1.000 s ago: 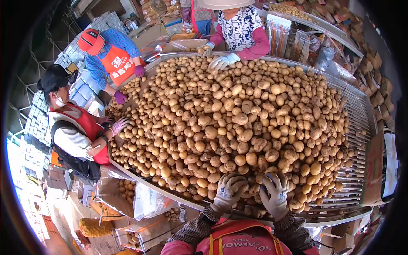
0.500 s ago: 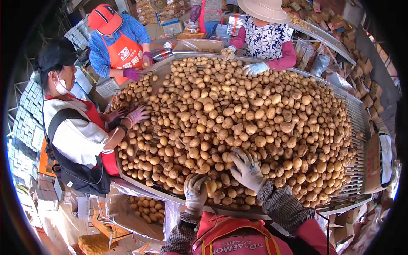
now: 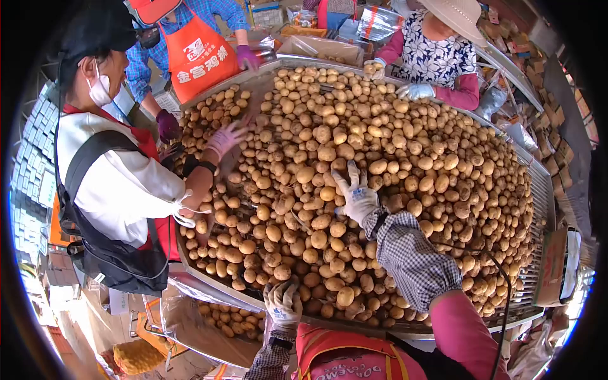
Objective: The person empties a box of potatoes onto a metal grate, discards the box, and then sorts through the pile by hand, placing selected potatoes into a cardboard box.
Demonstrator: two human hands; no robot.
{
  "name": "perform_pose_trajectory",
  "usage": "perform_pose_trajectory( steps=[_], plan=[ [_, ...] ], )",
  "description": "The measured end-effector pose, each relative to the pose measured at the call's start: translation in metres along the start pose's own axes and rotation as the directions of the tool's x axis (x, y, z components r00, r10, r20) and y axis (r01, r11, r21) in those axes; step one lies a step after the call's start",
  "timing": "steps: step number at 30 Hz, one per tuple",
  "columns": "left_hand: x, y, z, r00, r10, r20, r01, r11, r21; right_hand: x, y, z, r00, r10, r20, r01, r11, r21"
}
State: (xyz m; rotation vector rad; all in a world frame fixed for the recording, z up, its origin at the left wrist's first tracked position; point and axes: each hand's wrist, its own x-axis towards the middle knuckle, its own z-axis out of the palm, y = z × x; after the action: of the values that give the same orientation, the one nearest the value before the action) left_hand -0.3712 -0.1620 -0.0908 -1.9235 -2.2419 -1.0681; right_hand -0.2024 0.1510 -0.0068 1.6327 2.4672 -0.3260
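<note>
Hands | your right hand [image 3: 356, 193] spread wide, palm down on potatoes [image 3: 326, 154], gripping none | your left hand [image 3: 284, 303] loosely open at table rim [image 3: 209, 286]

A long metal desk [image 3: 539, 190] with a slatted rim fills the middle of a crowded work area. Stacked cardboard boxes [image 3: 560, 136] line the right side and tiers of pale crates [image 3: 31, 177] rise on the left. Below the desk's near-left edge, open sacks [image 3: 190, 320] and a yellow net bag [image 3: 136, 356] sit on the floor, all in bright daylight.
</note>
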Motion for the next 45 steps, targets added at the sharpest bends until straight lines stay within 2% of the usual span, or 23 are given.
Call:
perform_pose_trajectory(
  steps=[4,5,7,9,11,17,19,20,21,23,26,29,32,34,35,36,37,38,39,40,42,44,45],
  plan=[
    [0.0,-0.001,0.0,1.0,-0.002,0.022,0.002,1.0,-0.003,0.068,-0.015,-0.014,0.985,0.074,0.157,-0.106,0.972,0.209],
    [0.001,-0.003,0.001,1.0,0.009,0.016,-0.008,1.0,-0.006,0.083,-0.026,-0.006,0.997,0.077,0.026,-0.079,0.996,0.044],
    [0.003,-0.004,0.005,1.0,-0.006,0.0,0.006,1.0,-0.001,0.104,-0.033,0.001,0.995,0.075,-0.068,-0.073,0.997,0.025],
    [0.003,-0.002,0.002,1.0,-0.008,0.0,0.008,1.0,0.001,0.127,-0.046,0.0,0.993,0.12,-0.008,-0.114,0.96,0.256],
    [0.009,0.001,-0.004,0.999,-0.026,0.039,0.027,0.999,-0.025,0.143,-0.067,-0.001,0.989,0.135,0.062,-0.146,0.956,0.255],
    [0.005,-0.003,-0.002,0.998,-0.049,0.033,0.049,0.999,-0.002,0.142,-0.075,0.009,0.993,-0.089,-0.074,0.104,0.967,0.234],
    [0.004,-0.002,-0.004,0.999,-0.045,0.02,0.046,0.998,-0.037,0.121,-0.067,-0.002,0.976,-0.185,0.11,0.131,0.915,0.381],
    [0.005,-0.002,-0.004,0.999,-0.046,0.012,0.047,0.998,-0.04,0.107,-0.07,-0.001,0.975,-0.21,0.068,0.165,0.899,0.406],
    [0.005,-0.002,-0.004,0.999,-0.047,0.003,0.047,0.998,-0.038,0.088,-0.073,0.004,0.972,-0.224,-0.072,0.235,0.943,0.236],
    [0.002,-0.003,-0.002,0.999,-0.033,-0.017,0.033,0.999,-0.033,0.064,-0.088,0.005,0.846,-0.466,-0.259,0.463,0.883,-0.073],
    [0.003,-0.004,-0.001,0.999,-0.025,-0.038,0.023,0.999,-0.04,0.044,-0.123,0.024,0.746,-0.664,-0.04,0.646,0.737,-0.198],
    [0.0,-0.007,-0.002,0.998,0.007,-0.056,-0.011,0.997,-0.073,0.054,-0.168,0.044,0.871,-0.492,0.0,0.438,0.776,-0.453],
    [-0.002,-0.011,-0.005,0.999,0.004,-0.034,-0.007,0.995,-0.098,0.04,-0.156,0.041,0.883,-0.447,-0.142,0.428,0.892,-0.147],
    [-0.002,-0.013,-0.004,0.963,-0.253,-0.093,0.191,0.882,-0.431,0.003,-0.143,0.026,0.897,-0.391,-0.205,0.426,0.888,0.175],
    [-0.004,-0.01,-0.004,0.919,-0.386,-0.077,0.272,0.765,-0.584,-0.021,-0.137,0.026,0.899,-0.372,-0.232,0.433,0.836,0.337],
    [0.013,0.003,-0.02,0.856,-0.501,0.124,0.404,0.503,-0.764,-0.04,-0.132,0.044,0.864,-0.335,-0.376,0.487,0.745,0.457],
    [0.023,0.005,-0.017,0.794,-0.558,0.241,0.489,0.352,-0.798,-0.066,-0.133,0.045,0.884,-0.301,-0.358,0.463,0.672,0.577],
    [0.036,0.005,-0.012,0.765,-0.561,0.317,0.466,0.143,-0.873,-0.087,-0.132,0.057,0.926,-0.285,-0.249,0.378,0.655,0.655],
    [0.047,0.004,-0.005,0.74,-0.54,0.4,0.431,-0.075,-0.899,-0.111,-0.136,0.07,0.84,-0.284,-0.462,0.528,0.62,0.58],
    [0.046,-0.003,0.018,0.827,-0.499,0.26,0.353,0.1,-0.93,-0.132,-0.141,0.078,0.888,-0.265,-0.376,0.456,0.615,0.644],
    [0.054,0.012,-0.001,0.806,-0.42,0.416,0.474,0.039,-0.88,-0.166,-0.153,0.064,0.927,-0.091,-0.363,0.324,0.679,0.658],
    [0.047,0.019,0.0,0.808,-0.41,0.423,0.553,0.284,-0.783,-0.171,-0.15,0.064,0.968,0.008,-0.252,0.191,0.633,0.75],
    [0.038,0.022,0.007,0.813,-0.417,0.406,0.564,0.395,-0.725,-0.173,-0.147,0.062,0.968,0.057,-0.244,0.133,0.709,0.693]
  ],
)
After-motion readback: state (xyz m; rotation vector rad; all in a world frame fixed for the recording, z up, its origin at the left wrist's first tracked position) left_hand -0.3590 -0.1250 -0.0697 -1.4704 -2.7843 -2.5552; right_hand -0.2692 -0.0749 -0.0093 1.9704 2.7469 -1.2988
